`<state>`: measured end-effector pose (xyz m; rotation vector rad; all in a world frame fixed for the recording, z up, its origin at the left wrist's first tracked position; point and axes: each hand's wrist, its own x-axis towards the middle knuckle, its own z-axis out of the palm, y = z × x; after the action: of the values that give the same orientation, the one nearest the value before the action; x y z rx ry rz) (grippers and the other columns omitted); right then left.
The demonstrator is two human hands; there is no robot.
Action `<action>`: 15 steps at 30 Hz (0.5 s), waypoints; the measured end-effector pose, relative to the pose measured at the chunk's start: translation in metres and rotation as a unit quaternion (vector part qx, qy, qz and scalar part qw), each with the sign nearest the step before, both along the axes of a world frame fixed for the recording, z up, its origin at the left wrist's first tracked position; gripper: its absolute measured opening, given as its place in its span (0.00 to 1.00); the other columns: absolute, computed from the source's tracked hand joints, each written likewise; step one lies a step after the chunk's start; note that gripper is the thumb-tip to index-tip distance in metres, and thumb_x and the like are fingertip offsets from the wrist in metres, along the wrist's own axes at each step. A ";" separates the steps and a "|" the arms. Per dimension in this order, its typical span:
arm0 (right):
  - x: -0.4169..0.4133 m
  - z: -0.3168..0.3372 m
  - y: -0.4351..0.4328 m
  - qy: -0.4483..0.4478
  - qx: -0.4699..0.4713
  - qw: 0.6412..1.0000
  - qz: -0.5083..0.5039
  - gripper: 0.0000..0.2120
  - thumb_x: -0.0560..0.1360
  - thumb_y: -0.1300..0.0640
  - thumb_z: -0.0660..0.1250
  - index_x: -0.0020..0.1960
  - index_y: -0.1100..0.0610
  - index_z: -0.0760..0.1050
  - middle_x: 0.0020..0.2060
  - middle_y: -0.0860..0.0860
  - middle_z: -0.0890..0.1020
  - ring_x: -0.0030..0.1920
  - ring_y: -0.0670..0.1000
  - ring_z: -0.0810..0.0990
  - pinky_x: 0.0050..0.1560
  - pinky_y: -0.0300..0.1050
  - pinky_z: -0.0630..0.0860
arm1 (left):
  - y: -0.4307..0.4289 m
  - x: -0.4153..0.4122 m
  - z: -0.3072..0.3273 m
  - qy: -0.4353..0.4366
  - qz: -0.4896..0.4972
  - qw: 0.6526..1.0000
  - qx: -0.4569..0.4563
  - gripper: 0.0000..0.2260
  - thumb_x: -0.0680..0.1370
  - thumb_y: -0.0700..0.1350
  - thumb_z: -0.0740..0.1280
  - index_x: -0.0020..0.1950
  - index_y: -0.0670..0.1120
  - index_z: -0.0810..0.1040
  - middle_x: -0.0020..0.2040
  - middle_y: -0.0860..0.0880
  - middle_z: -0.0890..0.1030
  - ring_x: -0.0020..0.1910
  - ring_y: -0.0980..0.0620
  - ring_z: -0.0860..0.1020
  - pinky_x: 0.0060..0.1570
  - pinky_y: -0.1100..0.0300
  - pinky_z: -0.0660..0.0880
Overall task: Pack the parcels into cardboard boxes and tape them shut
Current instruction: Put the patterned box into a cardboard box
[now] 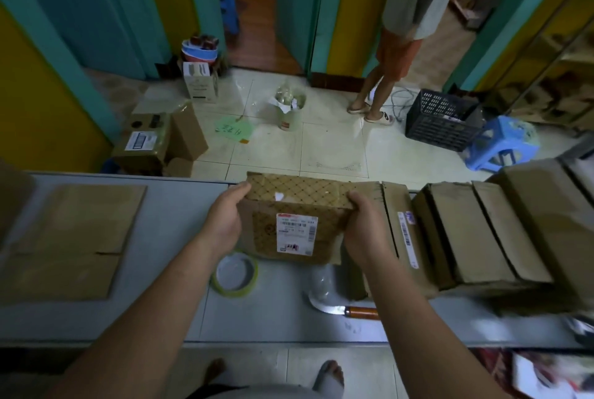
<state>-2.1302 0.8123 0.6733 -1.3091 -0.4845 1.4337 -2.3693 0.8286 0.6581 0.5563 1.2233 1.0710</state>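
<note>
The fingers [241,187] of the left hand [225,221] and right hand [366,231] curl round the far corners of the parcel [295,202], tips hidden behind it (white label up). They hold it over the far part of the counter [273,318]. Nearer, a tape roll [236,274] lies beside the left forearm. The right forearm hides the handle end of a knife [334,308]. Blurred boxes [466,231] stand to the right.
</note>
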 end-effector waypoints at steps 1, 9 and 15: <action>0.004 0.001 0.000 0.024 0.006 0.999 0.028 0.11 0.84 0.56 0.60 0.58 0.63 0.75 0.53 0.63 0.79 0.56 0.61 0.78 0.65 0.58 0.73 | -0.002 -0.005 0.001 -0.026 -0.020 0.999 -0.022 0.17 0.86 0.46 0.60 0.69 0.39 0.80 0.63 0.37 0.84 0.61 0.40 0.83 0.68 0.43 0.75; 0.020 0.006 -0.007 0.075 0.010 0.961 0.266 0.28 0.82 0.53 0.64 0.76 0.68 0.64 0.69 0.72 0.70 0.68 0.67 0.73 0.71 0.66 0.69 | -0.009 -0.040 0.001 -0.067 -0.112 0.989 -0.065 0.19 0.86 0.46 0.56 0.62 0.40 0.85 0.59 0.38 0.85 0.57 0.41 0.84 0.59 0.45 0.76; 0.023 0.012 -0.006 0.032 0.006 0.955 0.295 0.26 0.83 0.50 0.63 0.76 0.64 0.69 0.67 0.67 0.74 0.66 0.66 0.72 0.71 0.70 0.64 | -0.003 -0.044 0.008 0.018 -0.140 0.990 -0.031 0.16 0.87 0.44 0.57 0.59 0.40 0.84 0.51 0.39 0.85 0.49 0.44 0.84 0.54 0.48 0.78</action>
<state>-2.1075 0.8065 0.6853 -1.1490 -0.8911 1.9485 -2.4138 0.8258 0.6658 0.6790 1.1661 0.7870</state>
